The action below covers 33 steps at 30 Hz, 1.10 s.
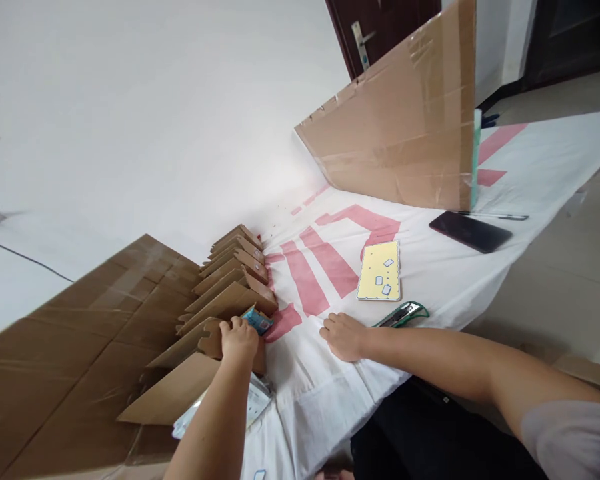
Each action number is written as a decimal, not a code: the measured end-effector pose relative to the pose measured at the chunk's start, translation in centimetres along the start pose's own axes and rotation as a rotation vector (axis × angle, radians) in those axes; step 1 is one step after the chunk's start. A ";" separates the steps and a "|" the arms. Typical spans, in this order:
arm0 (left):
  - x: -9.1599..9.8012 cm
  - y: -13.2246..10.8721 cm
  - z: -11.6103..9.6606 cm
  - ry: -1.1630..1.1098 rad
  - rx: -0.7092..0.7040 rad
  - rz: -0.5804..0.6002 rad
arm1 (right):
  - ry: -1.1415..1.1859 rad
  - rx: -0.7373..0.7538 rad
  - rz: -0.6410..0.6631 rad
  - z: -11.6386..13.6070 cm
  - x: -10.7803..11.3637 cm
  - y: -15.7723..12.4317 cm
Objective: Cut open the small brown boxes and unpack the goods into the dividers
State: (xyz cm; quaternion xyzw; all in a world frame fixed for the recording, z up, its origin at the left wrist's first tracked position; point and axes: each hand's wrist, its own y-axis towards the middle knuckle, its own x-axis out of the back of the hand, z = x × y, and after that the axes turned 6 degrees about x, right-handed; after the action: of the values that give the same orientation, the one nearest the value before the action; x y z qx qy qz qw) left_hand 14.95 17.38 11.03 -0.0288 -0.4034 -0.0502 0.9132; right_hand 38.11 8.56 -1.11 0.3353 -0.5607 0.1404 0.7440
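My left hand [239, 339] is closed on a small blue packet [258, 320] and presses it into a small brown cardboard box [215, 343] at the near end of a row. Several more open cardboard boxes [235, 267] stand in that row against the wall. My right hand [344, 335] rests on the white cloth with its fingers curled under; nothing shows in it. Just right of that hand lies a green utility knife [403, 313].
A yellow sticker sheet [379, 270] lies on the white cloth with red markings [325, 267]. A black phone [470, 231] and a pen [500, 216] lie farther right. A large taped cardboard sheet [405, 127] leans at the back; a big carton [65, 373] stands at left.
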 end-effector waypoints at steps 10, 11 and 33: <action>0.0 1.1 1.1 -0.310 0.032 0.094 | 0.016 -0.009 0.010 0.0 -0.2 0.2; 0.2 1.3 1.0 -0.379 0.032 0.091 | 0.017 -0.009 0.009 0.0 -0.2 0.2; -3.9 -9.3 -15.4 -1.816 0.250 -0.193 | 0.202 0.019 -0.053 -0.4 0.1 0.2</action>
State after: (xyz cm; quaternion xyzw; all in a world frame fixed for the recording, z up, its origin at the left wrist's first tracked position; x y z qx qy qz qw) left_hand 22.58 7.01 -2.15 0.0755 -0.9684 -0.0405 0.2342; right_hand 38.31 8.95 -0.99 0.3414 -0.4725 0.1590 0.7968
